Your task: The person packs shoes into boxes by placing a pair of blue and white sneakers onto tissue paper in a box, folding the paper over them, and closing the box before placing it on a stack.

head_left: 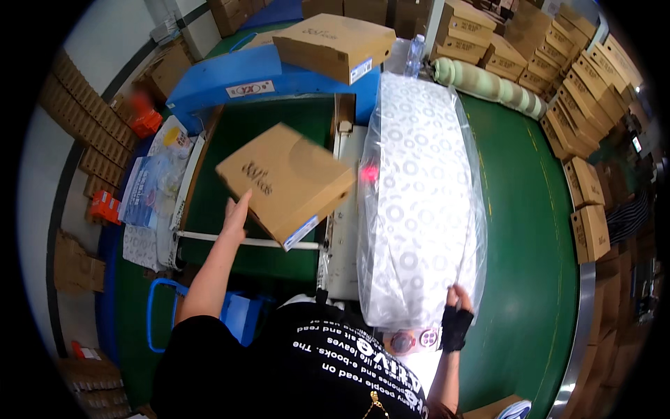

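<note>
A brown cardboard shoe box (289, 178) with a blue-and-white end label lies at an angle over the dark green conveyor belt. Against its near left side is my left hand (238, 215), fingers stretched out and not wrapped round it. My right hand (458, 302), in a black fingerless glove, is at the near right end of a long stack of white patterned paper (422, 174) under clear plastic. Its fingers are bent together by the plastic; what is in them, if anything, is too small to make out.
Beyond the belt, another shoe box (335, 43) rests on a blue machine housing (230, 77), near a clear bottle (414, 54). A white bar (209, 237) crosses the belt. Stacked boxes (593, 91) stand at the far right. A blue-framed stool or cart (151, 318) is at near left.
</note>
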Demonstrator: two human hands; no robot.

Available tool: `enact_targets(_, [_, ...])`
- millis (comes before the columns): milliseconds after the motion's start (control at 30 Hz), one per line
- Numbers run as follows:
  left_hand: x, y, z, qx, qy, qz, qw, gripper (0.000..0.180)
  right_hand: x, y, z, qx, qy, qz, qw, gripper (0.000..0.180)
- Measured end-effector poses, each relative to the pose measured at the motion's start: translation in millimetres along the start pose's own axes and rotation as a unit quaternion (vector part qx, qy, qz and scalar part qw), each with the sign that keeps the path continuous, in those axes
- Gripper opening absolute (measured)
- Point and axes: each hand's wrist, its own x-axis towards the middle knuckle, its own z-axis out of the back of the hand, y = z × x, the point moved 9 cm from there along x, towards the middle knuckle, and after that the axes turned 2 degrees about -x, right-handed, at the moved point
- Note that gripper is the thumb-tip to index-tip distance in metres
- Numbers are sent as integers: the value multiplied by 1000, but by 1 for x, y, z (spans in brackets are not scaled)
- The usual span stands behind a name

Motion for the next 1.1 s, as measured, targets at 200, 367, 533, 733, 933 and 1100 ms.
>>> enact_targets(200, [78, -133, -96, 53, 23, -154, 986, 99, -1, -20, 3, -5, -7, -84, 996, 26])
enact_targets(367, [145, -173, -230, -119, 129, 2, 984, 114, -11, -30, 23, -70, -47, -81, 993, 24])
enact_targets(533, [226, -177, -282, -192, 139, 5, 971, 107, -61, -77, 55, -72, -92, -182, 976, 22])
enact_targets(733, [217, -164, -247, -147, 178, 13, 973, 93, -58, -78, 55, -128, -52, -175, 975, 20])
enact_targets(933, [59, -100, -238, -54, 336, 26, 940, 72, 12, 38, 63, -225, -141, 64, 962, 30])
enact_targets(1100, [-48, 4, -234, -76, 434, 100, 892, 60, 19, 153, -7, -194, -26, 271, 943, 48])
